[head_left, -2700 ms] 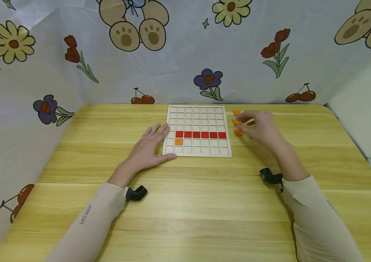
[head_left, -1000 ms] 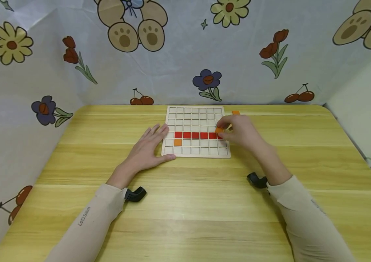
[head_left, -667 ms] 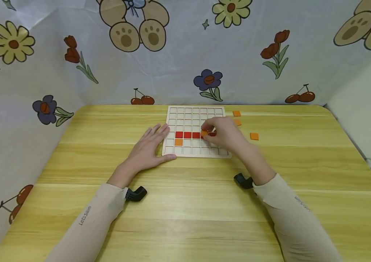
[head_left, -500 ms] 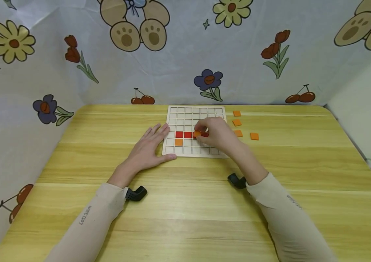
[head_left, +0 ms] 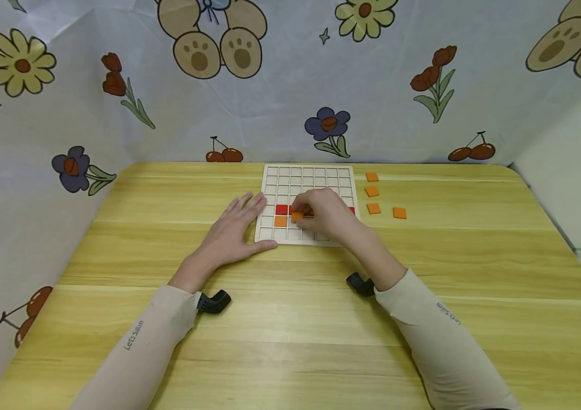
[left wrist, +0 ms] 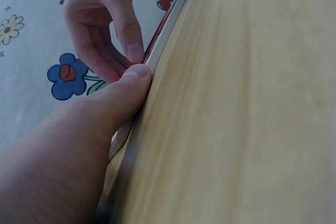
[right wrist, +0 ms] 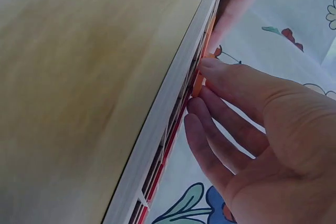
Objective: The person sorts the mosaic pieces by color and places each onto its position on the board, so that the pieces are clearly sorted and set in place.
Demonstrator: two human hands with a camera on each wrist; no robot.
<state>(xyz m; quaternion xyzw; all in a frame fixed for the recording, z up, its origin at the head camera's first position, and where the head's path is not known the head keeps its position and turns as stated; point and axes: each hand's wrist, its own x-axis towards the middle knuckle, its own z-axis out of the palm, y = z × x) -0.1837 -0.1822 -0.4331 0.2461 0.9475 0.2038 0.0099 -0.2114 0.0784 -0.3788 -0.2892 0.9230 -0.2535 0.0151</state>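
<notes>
While the board (head_left: 280,234) is steadied at its left edge by the left hand (head_left: 229,233), fingers straight and spread, thumb set against the near edge, an orange tile (head_left: 297,216) is pinched between the thumb and fingertips of the right hand (head_left: 326,213). It is held over the grid now, just to the right of the seated orange tile (head_left: 281,221) and close by the row of red tiles (head_left: 281,209), part of which is hidden by the hand. Whether wood is touched by its lower edge cannot be told. Here, it would seem, the tile is best squared to the cell walls first, then one edge let down, then the whole pressed flat; if it is released while tilted, a ridge could be caught and a red neighbour nudged. The far side is tight, the board being set near the table's back edge and the patterned cloth (head_left: 270,108). On the right, four loose orange tiles (head_left: 373,208) could be brushed by a low wrist. Best room for withdrawal is offered upward and toward the near side, where a broad stretch of table (head_left: 290,330) is seen between the sleeves (head_left: 136,347).
</notes>
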